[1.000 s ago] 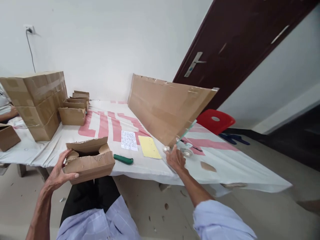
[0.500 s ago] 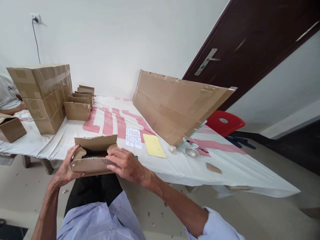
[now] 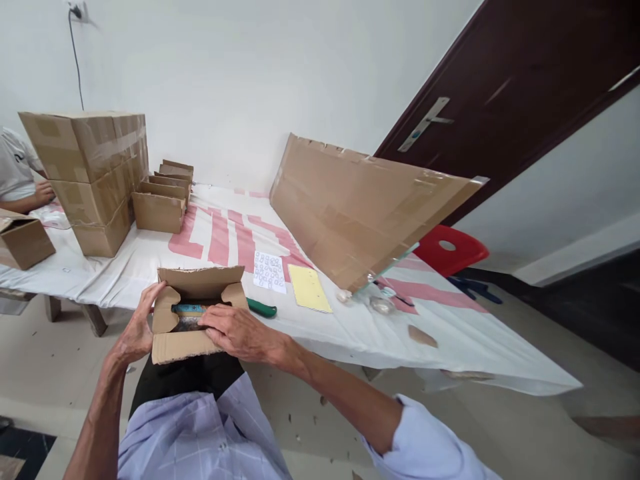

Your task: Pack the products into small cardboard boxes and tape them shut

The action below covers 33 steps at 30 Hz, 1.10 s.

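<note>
At the near edge of a table [image 3: 93, 321] spread with white, red-marked cloth [image 3: 320, 343], the left hand [image 3: 136, 339] grips an open box [image 3: 183, 345] by its side; the right hand [image 3: 244, 331] has its fingers inside, gripping what I cannot tell. Stacked cartons [image 3: 103, 187] and a tilted cardboard sheet [image 3: 363, 207] stand farther back, before a white wall [image 3: 240, 80] and dark door [image 3: 530, 87].

My shirt [image 3: 200, 433] is pale lavender, crossed by thin white lines; my trousers [image 3: 193, 379] are black. I see plain brown on my box [image 3: 184, 347], blue on the strip [image 3: 187, 308] inside, pinkish red patterning the white tablecloth [image 3: 465, 343], a green handle [image 3: 262, 308], yellow card [image 3: 309, 289], red chair [image 3: 466, 253].
</note>
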{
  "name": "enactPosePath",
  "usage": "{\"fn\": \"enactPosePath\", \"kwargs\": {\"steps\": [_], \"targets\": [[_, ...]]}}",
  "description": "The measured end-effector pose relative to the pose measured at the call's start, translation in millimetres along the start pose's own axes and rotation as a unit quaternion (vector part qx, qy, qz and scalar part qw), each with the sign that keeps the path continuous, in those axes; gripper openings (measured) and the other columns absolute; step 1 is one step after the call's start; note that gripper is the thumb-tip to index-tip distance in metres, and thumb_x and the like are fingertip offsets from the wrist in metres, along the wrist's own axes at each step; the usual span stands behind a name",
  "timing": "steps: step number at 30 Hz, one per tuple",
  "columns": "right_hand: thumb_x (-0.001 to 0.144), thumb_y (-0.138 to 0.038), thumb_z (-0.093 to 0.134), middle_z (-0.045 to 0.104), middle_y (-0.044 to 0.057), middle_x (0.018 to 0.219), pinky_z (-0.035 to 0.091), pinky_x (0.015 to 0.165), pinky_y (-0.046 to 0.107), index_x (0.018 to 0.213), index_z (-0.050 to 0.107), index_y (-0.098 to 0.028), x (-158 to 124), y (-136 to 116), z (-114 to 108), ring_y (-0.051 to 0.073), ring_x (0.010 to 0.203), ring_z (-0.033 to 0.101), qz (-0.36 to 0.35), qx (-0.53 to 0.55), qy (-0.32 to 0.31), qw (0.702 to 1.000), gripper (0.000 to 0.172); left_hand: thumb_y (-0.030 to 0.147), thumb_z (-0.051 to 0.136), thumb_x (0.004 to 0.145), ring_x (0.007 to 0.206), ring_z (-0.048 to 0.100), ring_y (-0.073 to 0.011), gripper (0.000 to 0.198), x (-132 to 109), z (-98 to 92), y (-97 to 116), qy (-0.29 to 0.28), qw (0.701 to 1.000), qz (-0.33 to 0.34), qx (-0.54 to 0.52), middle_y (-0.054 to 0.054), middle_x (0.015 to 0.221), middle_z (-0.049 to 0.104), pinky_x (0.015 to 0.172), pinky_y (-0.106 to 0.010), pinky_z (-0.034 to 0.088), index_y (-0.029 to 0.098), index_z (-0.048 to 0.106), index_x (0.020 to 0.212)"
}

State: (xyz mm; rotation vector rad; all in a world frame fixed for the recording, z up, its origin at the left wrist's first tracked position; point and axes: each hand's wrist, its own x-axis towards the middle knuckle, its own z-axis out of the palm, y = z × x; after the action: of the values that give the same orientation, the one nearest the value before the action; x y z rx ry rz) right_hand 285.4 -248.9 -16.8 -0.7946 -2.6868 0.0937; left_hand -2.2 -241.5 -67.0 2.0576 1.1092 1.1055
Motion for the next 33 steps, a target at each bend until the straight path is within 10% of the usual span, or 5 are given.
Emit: {"fn": "enactPosePath", "kwargs": {"steps": [7, 12, 22, 33], "targets": [[0.089, -0.034, 0.086, 0.074, 0.013, 0.100, 0.057, 0.077, 0.040, 0.098, 0.073, -0.022, 17, 13, -3, 0.031, 0.097, 0.069, 0.118, -0.169, -0.013, 0.978, 0.021, 0.040, 0.084, 0.082, 0.157, 0.038, -0.0410, 0.101, 0, 1.1, 0, -0.006, 1.000, -0.007, -0.010, -0.020, 0.168, 0.035, 0.113, -0.051, 0.052, 0.029, 0.032, 0.168], [0.079, -0.023, 0.090, 0.076, 0.016, 0.097, 0.056, 0.071, 0.040, 0.092, 0.077, -0.017, 48, 22, 0, 0.032, 0.090, 0.072, 0.102, -0.183, -0.142, 0.967, 0.019, 0.037, 0.085, 0.081, 0.156, 0.040, -0.0410, 0.104, 1, 2.6, -2, -0.003, 1.000, -0.001, -0.021, -0.019, 0.169, 0.034, 0.112, -0.050, 0.054, 0.030, 0.030, 0.169], [0.104, -0.020, 0.058, 0.080, 0.016, 0.104, 0.050, 0.080, 0.033, 0.102, 0.081, -0.015, 58, 15, -19, 0.028, 0.099, 0.074, 0.130, -0.170, -0.231, 0.949, 0.023, 0.043, 0.086, 0.080, 0.155, 0.042, -0.0420, 0.107, 0, 5.3, -18, 0.007, 0.998, -0.007, -0.054, -0.021, 0.169, 0.037, 0.111, -0.049, 0.054, 0.027, 0.030, 0.170], [0.099, -0.020, 0.052, 0.069, 0.003, 0.083, 0.041, 0.075, 0.028, 0.082, 0.071, -0.018, 36, 50, -118, 0.017, 0.080, 0.060, 0.178, 0.042, 0.172, 0.968, 0.026, 0.036, 0.096, 0.063, 0.152, 0.046, -0.0417, 0.130, 78, -21.1, -62, 0.010, 0.990, -0.034, -0.136, -0.018, 0.171, 0.041, 0.105, -0.046, 0.057, 0.029, 0.026, 0.172]]}}
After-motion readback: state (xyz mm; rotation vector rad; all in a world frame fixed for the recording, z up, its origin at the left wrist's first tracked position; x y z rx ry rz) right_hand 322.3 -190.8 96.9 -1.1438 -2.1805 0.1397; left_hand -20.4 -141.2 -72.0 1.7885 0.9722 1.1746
